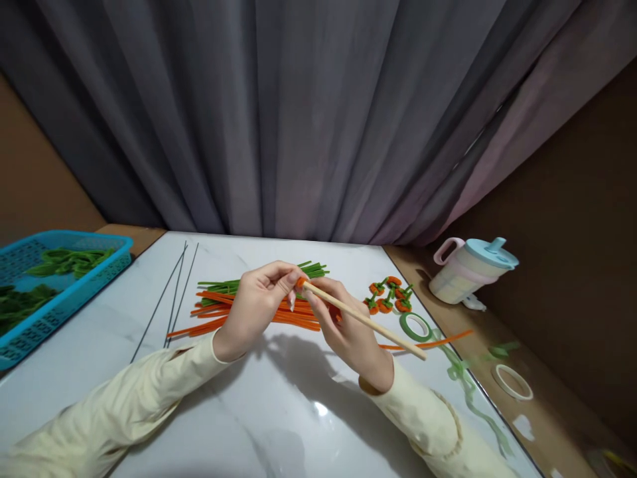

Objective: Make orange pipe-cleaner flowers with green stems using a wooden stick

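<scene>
My right hand point(355, 335) is closed around a pale wooden chopstick point(383, 330), which slants down to the right. At the stick's upper end sits a small orange pipe cleaner coil point(300, 283). My left hand point(256, 305) pinches this coil between thumb and fingertips. An orange pipe cleaner strand point(450, 337) shows to the right, beyond my right hand; whether it joins the coil is hidden. Behind and below my hands lie loose orange pipe cleaners point(209, 309) and green pipe cleaners point(313, 268), partly covered by my fingers.
Several small orange pumpkin-like pieces point(385, 305) with green tops lie at right, beside a green tape roll point(415, 327) and curled green tape point(468, 388). A lidded cup point(462, 272) stands behind. Thin dark wires point(158, 302) and a blue basket point(94, 282) with green leaves are left.
</scene>
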Available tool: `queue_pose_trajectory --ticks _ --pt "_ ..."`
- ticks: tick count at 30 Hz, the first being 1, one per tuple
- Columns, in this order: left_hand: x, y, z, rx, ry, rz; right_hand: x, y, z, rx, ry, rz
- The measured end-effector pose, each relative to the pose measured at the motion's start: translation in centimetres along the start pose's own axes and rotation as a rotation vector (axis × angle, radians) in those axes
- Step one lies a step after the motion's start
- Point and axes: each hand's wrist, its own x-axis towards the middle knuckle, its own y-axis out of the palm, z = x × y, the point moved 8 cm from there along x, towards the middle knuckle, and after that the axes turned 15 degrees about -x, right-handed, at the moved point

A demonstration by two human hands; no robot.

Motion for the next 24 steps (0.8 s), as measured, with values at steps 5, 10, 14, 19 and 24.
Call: queue_pose_trajectory --ticks 5,10,14,19,24 --pt "-0.3 0.4 0.4 0.037 -0.028 0.025 -0.3 0.3 -0.2 0.007 0.021 0.064" --pt "-0.7 0.8 0.6 0.038 0.014 0.071 -0.3 0.8 -1.3 0.189 0.082 0.097" --pt "-0.9 0.9 0.3 0.066 0.094 0.083 -0.1 1.4 -1.8 0.465 0.166 0.152" --pt "-1.1 0.7 -0.2 0.146 0.207 0.063 0.0 2.0 -1.7 0.687 0.235 0.235" --pt "-1.6 1.2 -1.4 0.338 0.425 0.135 0.1 1.9 -1.6 0.724 0.248 0.266"
